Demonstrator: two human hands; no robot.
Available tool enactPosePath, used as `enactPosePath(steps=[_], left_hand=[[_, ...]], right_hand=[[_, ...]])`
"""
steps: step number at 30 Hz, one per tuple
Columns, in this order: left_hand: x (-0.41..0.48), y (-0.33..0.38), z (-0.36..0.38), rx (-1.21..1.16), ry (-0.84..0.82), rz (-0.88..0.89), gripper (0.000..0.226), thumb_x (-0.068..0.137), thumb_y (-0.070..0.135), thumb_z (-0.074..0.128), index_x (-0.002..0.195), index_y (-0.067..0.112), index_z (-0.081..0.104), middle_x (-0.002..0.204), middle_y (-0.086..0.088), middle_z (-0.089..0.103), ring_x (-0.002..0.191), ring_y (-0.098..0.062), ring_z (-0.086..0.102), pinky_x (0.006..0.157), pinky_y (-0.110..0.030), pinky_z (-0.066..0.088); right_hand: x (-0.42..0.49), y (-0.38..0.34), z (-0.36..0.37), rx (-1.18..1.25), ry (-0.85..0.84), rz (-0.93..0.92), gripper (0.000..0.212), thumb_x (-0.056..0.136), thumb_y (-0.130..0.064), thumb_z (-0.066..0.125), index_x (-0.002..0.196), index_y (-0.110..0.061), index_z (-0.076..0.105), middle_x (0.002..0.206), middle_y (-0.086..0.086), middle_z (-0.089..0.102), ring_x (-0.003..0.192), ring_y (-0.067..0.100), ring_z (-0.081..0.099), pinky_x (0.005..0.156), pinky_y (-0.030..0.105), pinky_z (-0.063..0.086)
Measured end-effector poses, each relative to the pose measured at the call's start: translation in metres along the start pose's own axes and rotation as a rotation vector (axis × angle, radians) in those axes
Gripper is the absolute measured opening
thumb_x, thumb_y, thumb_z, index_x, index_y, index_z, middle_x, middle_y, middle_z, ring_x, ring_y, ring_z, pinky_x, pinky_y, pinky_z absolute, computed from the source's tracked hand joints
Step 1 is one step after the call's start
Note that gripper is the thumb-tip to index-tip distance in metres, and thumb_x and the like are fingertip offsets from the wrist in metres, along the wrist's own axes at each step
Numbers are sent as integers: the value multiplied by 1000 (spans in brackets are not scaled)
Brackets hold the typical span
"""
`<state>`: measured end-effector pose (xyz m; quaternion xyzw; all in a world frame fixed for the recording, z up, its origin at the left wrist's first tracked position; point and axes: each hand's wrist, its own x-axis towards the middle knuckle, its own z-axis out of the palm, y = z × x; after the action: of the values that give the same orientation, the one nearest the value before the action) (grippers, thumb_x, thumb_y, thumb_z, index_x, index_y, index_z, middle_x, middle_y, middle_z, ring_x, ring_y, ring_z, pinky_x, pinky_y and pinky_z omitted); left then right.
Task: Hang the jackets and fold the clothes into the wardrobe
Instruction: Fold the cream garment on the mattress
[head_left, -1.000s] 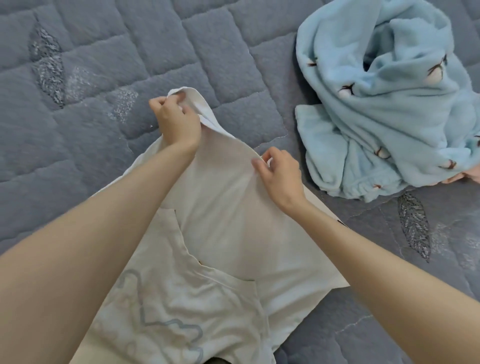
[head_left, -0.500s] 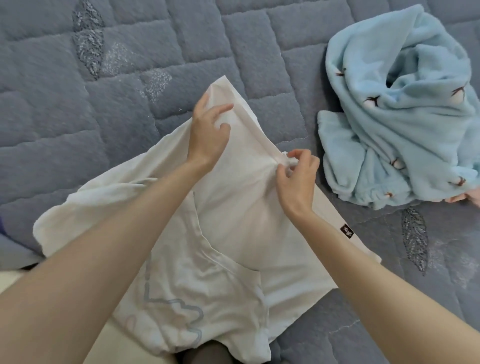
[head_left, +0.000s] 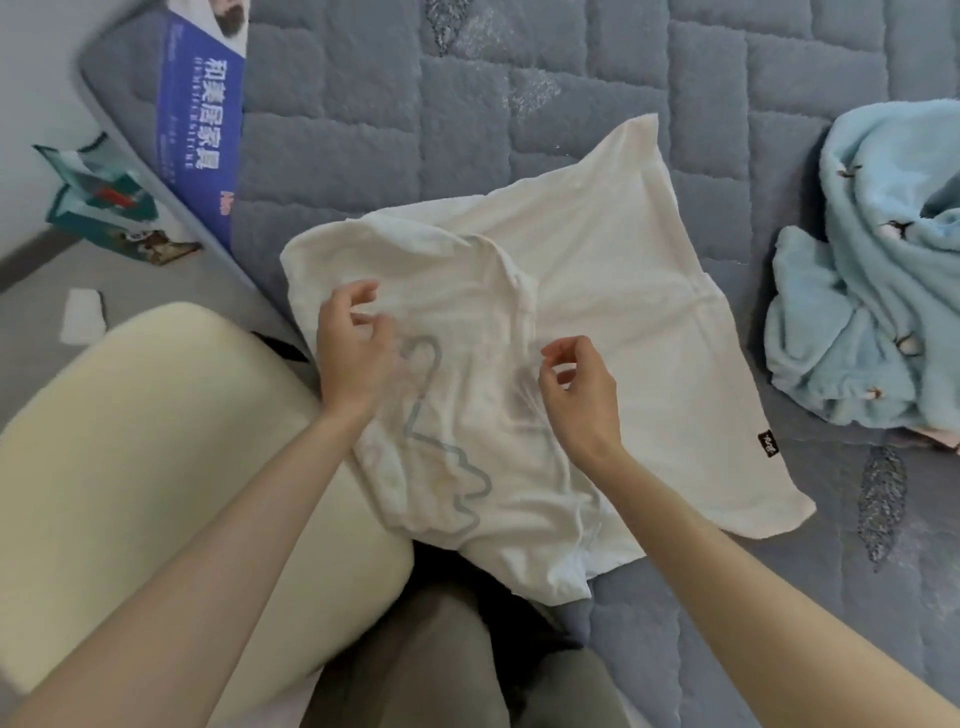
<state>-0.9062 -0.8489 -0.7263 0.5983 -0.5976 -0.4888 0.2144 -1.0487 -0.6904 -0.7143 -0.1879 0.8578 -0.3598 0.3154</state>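
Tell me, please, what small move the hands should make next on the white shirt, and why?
Probably press both palms down and smooth the shirt flat: its printed part lies creased over the rest on the mattress, and the left hand and right hand hover above it, fingers loosely curled, holding nothing.

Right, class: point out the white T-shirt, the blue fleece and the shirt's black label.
white T-shirt (head_left: 597, 270): head view, on its plain upper panel.
blue fleece (head_left: 883, 312): head view, on its middle folds.
black label (head_left: 769, 445): head view, on the tag's centre, at the shirt's right edge.
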Motion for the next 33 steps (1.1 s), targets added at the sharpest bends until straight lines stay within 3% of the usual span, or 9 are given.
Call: enactPosePath(steps=[2, 5, 9, 13, 16, 20, 26, 30, 33], left_hand=[[-8, -23, -29, 9, 44, -97, 36, 87, 9, 55, 123, 15, 52, 125, -2, 53, 100, -13, 54, 90, -26, 47], [-30, -52, -54, -13, 39, -176, 43, 90, 15, 61, 130, 8, 49, 123, -3, 53, 103, -16, 54, 86, -15, 43], [-65, -75, -59, 78, -67, -207, 20, 86, 19, 65, 103, 13, 55, 93, 1, 57, 92, -20, 54, 78, -27, 41], [-94, -90, -46, 250, -256, -179, 43, 85, 24, 60, 124, 10, 50, 119, -2, 58, 112, -29, 49, 95, -36, 37], [-106, -99, -37, 268, -265, -245, 59, 86, 31, 60, 137, 11, 36, 124, -8, 52, 115, -31, 41, 94, -41, 39], [-109, -113, -37, 370, -256, -162, 48, 87, 34, 61, 122, 6, 44, 115, -10, 56, 107, -30, 47, 87, -37, 36], [-121, -130, -44, 415, -328, -13, 55, 77, 53, 67, 108, 11, 50, 106, -1, 57, 102, -23, 49, 80, -30, 25], [-129, -129, -43, 425, -401, -15, 34, 78, 51, 64, 90, 19, 59, 86, 6, 60, 97, -21, 54, 82, -32, 25], [-140, -123, -42, 356, -429, -23, 22, 78, 40, 66, 81, 24, 51, 72, 15, 50, 86, -17, 55, 81, -29, 29]], right_hand=[[-9, -9, 17, -42, -84, -34, 11, 92, -12, 51, 100, -19, 54, 104, -5, 57, 77, 5, 53, 67, 21, 46], [-13, -29, 41, -148, -203, -148, 15, 91, -9, 50, 103, -18, 54, 106, -4, 54, 77, 4, 52, 73, 26, 45], [-8, -59, 72, -401, -368, -392, 29, 93, -7, 46, 118, -19, 54, 116, 2, 50, 84, 13, 53, 74, 26, 44], [0, -92, 110, -872, -554, -669, 53, 93, -4, 37, 138, -33, 42, 118, 9, 45, 91, 26, 53, 67, 36, 43], [7, -108, 136, -1175, -682, -745, 68, 93, -1, 35, 146, -44, 24, 122, 11, 41, 85, 23, 42, 66, 35, 35], [12, -118, 157, -1365, -729, -813, 65, 95, -5, 36, 147, -41, 19, 124, 13, 40, 78, 25, 47, 63, 35, 37], [13, -119, 162, -1404, -617, -821, 34, 95, -11, 50, 126, -20, 38, 106, 11, 49, 79, 26, 51, 66, 36, 40], [13, -111, 145, -1162, -521, -820, 21, 93, -6, 46, 110, -18, 45, 102, 8, 54, 82, 26, 51, 66, 38, 43], [12, -106, 119, -919, -405, -769, 27, 86, 0, 38, 102, -18, 50, 95, 5, 59, 79, 24, 50, 63, 32, 35]])
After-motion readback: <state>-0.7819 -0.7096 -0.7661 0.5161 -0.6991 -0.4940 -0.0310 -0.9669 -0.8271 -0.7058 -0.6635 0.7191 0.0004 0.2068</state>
